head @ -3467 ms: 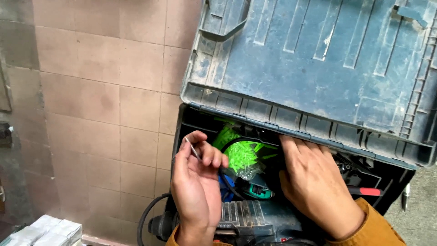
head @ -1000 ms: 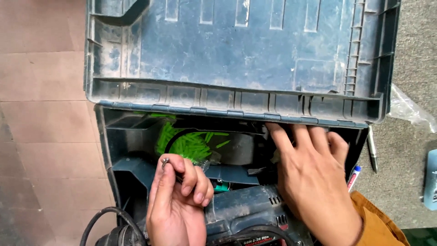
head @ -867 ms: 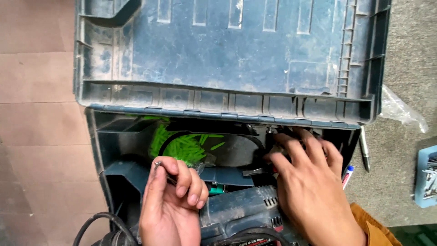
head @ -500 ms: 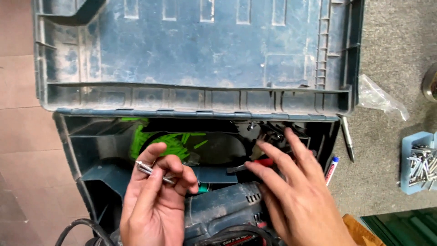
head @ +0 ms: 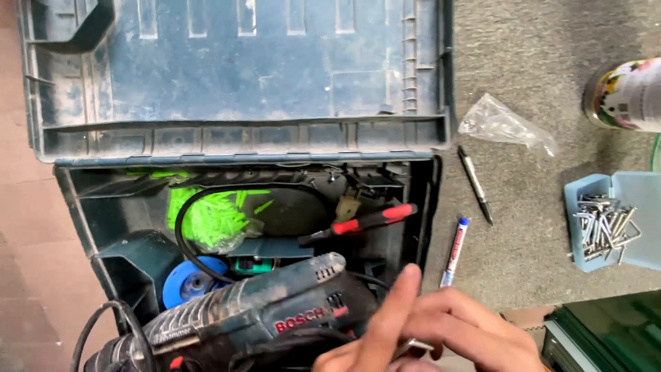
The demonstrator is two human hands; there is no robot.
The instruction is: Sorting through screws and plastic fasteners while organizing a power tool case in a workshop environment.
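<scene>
1. Both hands meet at the bottom edge: the right hand point(head: 468, 334) and left hand point(head: 358, 355) apparently pinch a small metal screw point(head: 415, 344) together.
2. The screw sits just right of the hammer drill point(head: 261, 313) in the open blue tool case point(head: 76, 207).

Worksite/workshop floor: dusty open tool case point(head: 234, 76) w/ hammer drill point(head: 261, 313), screw tray point(head: 606, 220) (tiles, rough concrete).

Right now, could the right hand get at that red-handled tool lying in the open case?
Probably yes. The red-handled tool lies uncovered on top of the case's contents, just beyond the drill, with the lid swung back. The right hand is close, with nothing between them.
</scene>
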